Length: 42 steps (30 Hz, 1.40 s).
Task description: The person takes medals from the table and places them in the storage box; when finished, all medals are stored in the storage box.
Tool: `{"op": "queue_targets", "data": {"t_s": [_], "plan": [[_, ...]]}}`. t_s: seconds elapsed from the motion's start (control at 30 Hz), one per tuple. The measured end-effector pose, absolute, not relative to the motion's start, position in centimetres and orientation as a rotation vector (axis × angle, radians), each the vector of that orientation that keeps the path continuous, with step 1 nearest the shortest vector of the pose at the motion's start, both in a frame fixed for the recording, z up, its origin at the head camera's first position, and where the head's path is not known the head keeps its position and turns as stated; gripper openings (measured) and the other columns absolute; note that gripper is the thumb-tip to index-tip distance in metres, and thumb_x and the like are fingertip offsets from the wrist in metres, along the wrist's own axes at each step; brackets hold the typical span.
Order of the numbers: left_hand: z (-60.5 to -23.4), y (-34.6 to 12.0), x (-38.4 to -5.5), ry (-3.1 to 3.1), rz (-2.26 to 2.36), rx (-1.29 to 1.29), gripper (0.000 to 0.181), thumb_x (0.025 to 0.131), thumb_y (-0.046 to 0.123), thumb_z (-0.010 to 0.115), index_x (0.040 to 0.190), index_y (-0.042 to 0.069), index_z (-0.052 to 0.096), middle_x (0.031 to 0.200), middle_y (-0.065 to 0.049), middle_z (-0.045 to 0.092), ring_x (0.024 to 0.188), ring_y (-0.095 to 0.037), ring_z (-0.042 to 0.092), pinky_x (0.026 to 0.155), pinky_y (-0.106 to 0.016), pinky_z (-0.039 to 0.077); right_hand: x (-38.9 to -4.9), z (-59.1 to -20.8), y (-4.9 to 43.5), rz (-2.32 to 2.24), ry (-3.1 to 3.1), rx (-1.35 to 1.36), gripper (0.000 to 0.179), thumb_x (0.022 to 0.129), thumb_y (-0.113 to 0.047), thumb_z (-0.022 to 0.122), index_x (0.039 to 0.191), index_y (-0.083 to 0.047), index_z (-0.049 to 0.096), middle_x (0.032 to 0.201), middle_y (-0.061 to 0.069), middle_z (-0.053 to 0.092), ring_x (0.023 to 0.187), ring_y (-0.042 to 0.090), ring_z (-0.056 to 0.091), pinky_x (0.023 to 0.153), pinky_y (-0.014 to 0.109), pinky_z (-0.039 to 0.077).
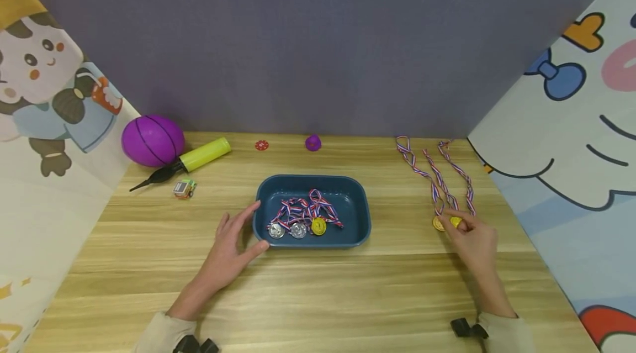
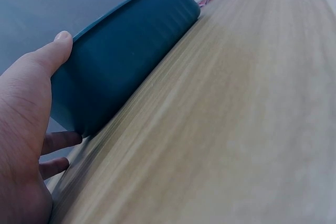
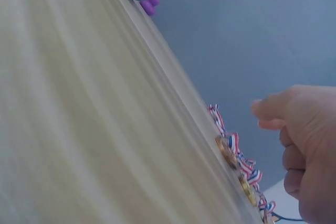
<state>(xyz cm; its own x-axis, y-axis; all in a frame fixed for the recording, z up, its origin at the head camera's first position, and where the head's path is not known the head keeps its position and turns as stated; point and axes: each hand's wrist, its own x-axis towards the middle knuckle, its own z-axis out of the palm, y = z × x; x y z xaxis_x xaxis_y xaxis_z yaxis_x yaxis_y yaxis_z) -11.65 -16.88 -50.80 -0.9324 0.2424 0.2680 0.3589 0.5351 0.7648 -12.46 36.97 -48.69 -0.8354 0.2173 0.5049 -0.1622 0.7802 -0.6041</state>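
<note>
My left hand point(image 1: 229, 251) spreads its thumb and fingers around the left end of a dark blue tray point(image 1: 366, 215). In the left wrist view its thumb point(image 2: 60, 51) touches the tray's outer wall. Inside the tray lie two silver medals point(image 1: 298, 230) and a gold medal point(image 1: 318, 226), with striped ribbons bunched behind them. My right hand point(image 1: 473, 240) hovers over gold medals point(image 1: 438, 224) on the table's right side, their ribbons point(image 1: 416, 167) stretching away. Its index finger and thumb point forward, other fingers curled; nothing shows between them. The hand partly hides the medals.
At the back left are a purple ball point(image 1: 153, 141), a yellow-green hand pump point(image 1: 205, 155) and a small toy truck point(image 1: 184, 188). A red chip point(image 1: 261, 145) and a small purple object point(image 1: 313, 143) lie behind the tray. A grey partition point(image 1: 318, 54) borders the table's back.
</note>
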Motion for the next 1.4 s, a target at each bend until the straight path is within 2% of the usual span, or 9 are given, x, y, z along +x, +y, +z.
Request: {"op": "queue_targets", "data": {"t_s": [0.23, 0.4, 0.7, 0.87, 1.03, 1.4], "plan": [[-50.9, -16.9, -11.7, -2.625, -1.362, -0.526, 0.087, 0.099, 0.039, 0.082, 0.173, 0.026, 0.039, 0.155, -0.02, 0.064, 0.145, -0.047, 0.056, 0.133, -0.075, 0.004, -12.4, -49.1, 38.1, 0.81, -2.568, -0.177, 0.021, 0.089, -0.011, 0.095, 0.104, 0.001, 0.086, 0.051, -0.003, 0.045, 0.044, -0.002, 0.027, 0.043, 0.02, 0.021], [-51.2, -17.0, -11.7, -2.636, -1.359, -0.517, 0.087, 0.099, 0.036, 0.082, 0.173, 0.027, 0.038, 0.156, -0.02, 0.063, 0.146, -0.047, 0.055, 0.133, -0.075, 0.003, -12.2, -49.0, 38.2, 0.754, -2.722, -0.175, 0.027, 0.095, -0.021, 0.09, 0.114, -0.001, 0.085, 0.054, -0.006, 0.047, 0.045, 0.007, 0.034, 0.041, 0.026, 0.027], [-51.1, -16.9, -11.6, -2.63, -1.357, -0.52, 0.087, 0.099, 0.036, 0.082, 0.173, 0.027, 0.038, 0.156, -0.021, 0.063, 0.146, -0.047, 0.054, 0.133, -0.075, 0.003, -12.0, -49.3, 37.3, 0.882, -2.785, 0.075, 0.024, 0.101, -0.012, 0.082, 0.122, -0.001, 0.082, 0.059, -0.009, 0.04, 0.05, 0.002, 0.027, 0.043, 0.025, 0.026], [-51.0, -17.0, -11.6, -2.645, -1.365, -0.512, 0.088, 0.099, 0.035, 0.083, 0.174, 0.028, 0.037, 0.157, -0.02, 0.062, 0.147, -0.046, 0.054, 0.134, -0.074, 0.002, -11.7, -49.4, 36.8, 0.893, -2.75, 0.228, 0.024, 0.101, -0.001, 0.079, 0.125, -0.004, 0.083, 0.058, -0.012, 0.034, 0.049, -0.001, 0.022, 0.039, 0.022, 0.023], [-50.9, -17.0, -11.5, -2.656, -1.376, -0.504, 0.089, 0.098, 0.034, 0.083, 0.174, 0.028, 0.036, 0.158, -0.02, 0.061, 0.148, -0.046, 0.053, 0.134, -0.072, 0.001, -11.5, -49.4, 36.7, 0.906, -2.7, 0.281, 0.028, 0.099, 0.003, 0.079, 0.127, 0.0, 0.081, 0.059, -0.012, 0.033, 0.051, -0.002, 0.021, 0.038, 0.022, 0.022], [-51.0, -17.0, -11.6, -2.647, -1.376, -0.509, 0.089, 0.099, 0.035, 0.083, 0.174, 0.03, 0.036, 0.159, -0.019, 0.06, 0.149, -0.045, 0.052, 0.135, -0.071, 0.001, -11.5, -49.0, 36.7, 0.959, -2.809, 0.019, 0.043, 0.094, -0.018, 0.092, 0.13, 0.001, 0.079, 0.062, -0.004, 0.049, 0.053, 0.005, 0.037, 0.049, 0.026, 0.035]]}}
